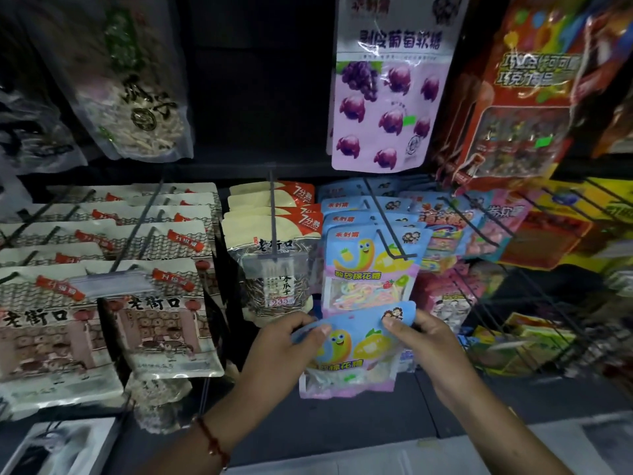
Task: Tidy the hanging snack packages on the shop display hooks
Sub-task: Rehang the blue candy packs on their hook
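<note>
I hold a blue candy pouch (356,344) with a cartoon worm in front of the display, off any hook. My left hand (281,347) pinches its top left corner and my right hand (424,344) pinches its top right corner. Just above it, several matching blue pouches (371,265) hang in a row on a black wire hook (387,231), whose upturned tip sits at the front pouch's top right. The held pouch's hang hole shows near its top edge, below the hook.
Sunflower seed packs (274,265) hang on a hook to the left, with beige snack packs (161,317) further left. A purple grape candy pouch (387,97) hangs above. Pink and orange packs on wire hooks (479,228) crowd the right side.
</note>
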